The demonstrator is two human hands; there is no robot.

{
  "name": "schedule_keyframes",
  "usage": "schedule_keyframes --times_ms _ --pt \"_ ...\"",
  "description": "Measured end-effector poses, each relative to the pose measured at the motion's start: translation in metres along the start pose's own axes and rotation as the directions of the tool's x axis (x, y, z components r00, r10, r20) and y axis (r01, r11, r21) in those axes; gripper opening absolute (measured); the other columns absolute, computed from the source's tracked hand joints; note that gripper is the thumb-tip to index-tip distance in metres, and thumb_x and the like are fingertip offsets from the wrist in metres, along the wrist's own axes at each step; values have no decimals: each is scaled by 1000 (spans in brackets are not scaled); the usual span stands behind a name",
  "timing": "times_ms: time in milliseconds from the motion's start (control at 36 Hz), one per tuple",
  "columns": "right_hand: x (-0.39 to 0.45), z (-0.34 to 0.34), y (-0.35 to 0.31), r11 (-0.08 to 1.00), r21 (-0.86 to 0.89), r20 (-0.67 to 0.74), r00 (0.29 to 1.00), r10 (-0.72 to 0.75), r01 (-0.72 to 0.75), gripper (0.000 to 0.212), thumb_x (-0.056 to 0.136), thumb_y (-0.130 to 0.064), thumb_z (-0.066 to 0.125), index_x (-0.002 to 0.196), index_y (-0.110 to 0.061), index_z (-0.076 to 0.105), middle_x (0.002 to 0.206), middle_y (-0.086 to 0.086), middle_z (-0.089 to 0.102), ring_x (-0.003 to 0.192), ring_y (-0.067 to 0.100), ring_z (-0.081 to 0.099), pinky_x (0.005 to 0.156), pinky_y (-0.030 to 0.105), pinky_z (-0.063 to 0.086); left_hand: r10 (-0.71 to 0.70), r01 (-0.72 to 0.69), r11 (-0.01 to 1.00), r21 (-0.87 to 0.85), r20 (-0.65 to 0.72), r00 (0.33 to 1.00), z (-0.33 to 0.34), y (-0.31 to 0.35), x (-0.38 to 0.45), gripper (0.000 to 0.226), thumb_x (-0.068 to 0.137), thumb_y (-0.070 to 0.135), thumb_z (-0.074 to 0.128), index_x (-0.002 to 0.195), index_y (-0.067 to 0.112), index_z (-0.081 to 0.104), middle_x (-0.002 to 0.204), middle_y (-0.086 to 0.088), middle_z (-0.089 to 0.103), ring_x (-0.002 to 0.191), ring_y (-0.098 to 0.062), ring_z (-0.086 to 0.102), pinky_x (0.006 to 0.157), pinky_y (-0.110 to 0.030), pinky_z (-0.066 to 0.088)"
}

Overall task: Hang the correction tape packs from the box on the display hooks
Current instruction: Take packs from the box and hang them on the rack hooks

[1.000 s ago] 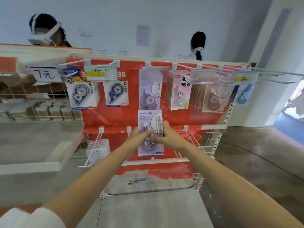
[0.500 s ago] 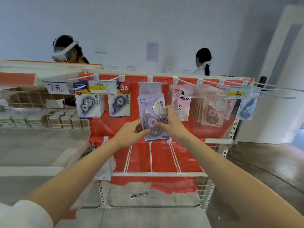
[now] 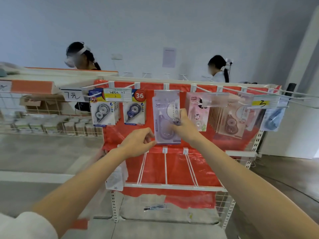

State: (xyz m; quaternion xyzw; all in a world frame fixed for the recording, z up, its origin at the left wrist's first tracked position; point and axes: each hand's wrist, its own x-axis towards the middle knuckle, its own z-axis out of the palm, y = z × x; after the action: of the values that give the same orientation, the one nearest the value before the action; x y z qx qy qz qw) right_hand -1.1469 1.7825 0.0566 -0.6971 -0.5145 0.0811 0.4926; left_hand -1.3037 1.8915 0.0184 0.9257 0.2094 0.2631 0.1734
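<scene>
A purple correction tape pack (image 3: 164, 118) is held up against the red display board (image 3: 172, 163), its top level with the middle hook (image 3: 166, 87) of the upper row. My right hand (image 3: 185, 128) grips its right edge with thumb and fingers. My left hand (image 3: 138, 142) pinches its lower left corner. Whether the pack's hole sits on the hook I cannot tell. Blue packs (image 3: 103, 111) hang to the left, pink packs (image 3: 197, 111) to the right. The box is out of view.
Bare white hooks (image 3: 165, 168) jut out of the lower row toward me. A wire basket shelf (image 3: 51, 121) with small boxes stands at the left. Two people (image 3: 81, 56) are behind the rack. Price tags (image 3: 117, 95) hang on the hook tips.
Both hands have lifted the purple pack from the lower row up to the top row of hooks. The camera has tilted upward with it.
</scene>
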Motion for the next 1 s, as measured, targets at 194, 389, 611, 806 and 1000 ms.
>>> schedule_keyframes --times_ms 194,389,611,806,1000 --pt "7 3 11 996 29 -51 995 89 -88 31 91 -10 62 100 -14 33 79 -9 46 76 11 50 80 35 47 54 -54 998 20 11 998 -1 -11 4 13 89 30 65 93 23 55 84 5 63 76 -11 60 74 -34 53" --pt "26 6 3 981 -61 -105 979 175 -182 29 94 -16 59 109 -7 36 84 -4 46 89 20 51 67 28 41 80 -83 995 61 61 995 -1 -26 8 18 89 30 64 99 17 58 86 5 61 78 -13 60 77 -33 51" --pt "49 21 1 943 -232 -184 963 196 -237 29 96 -15 55 112 -2 34 122 26 52 112 37 52 71 32 30 91 -101 992 77 132 987 4 -42 17 15 90 32 61 98 21 57 90 7 61 83 -13 59 81 -35 50" --pt "54 29 20 913 -309 -212 955 207 -267 33 95 -23 58 107 -3 35 113 25 59 105 39 57 71 33 36 161 -169 985 43 145 976 15 -46 32 18 88 29 62 99 16 60 89 3 63 83 -15 59 80 -34 49" --pt "34 11 37 741 -644 -117 982 151 -191 34 95 -27 56 114 -4 41 135 29 41 108 41 55 75 43 42 228 -226 974 -28 182 957 50 -34 43 19 88 32 62 98 16 63 89 5 65 81 -12 60 76 -34 51"
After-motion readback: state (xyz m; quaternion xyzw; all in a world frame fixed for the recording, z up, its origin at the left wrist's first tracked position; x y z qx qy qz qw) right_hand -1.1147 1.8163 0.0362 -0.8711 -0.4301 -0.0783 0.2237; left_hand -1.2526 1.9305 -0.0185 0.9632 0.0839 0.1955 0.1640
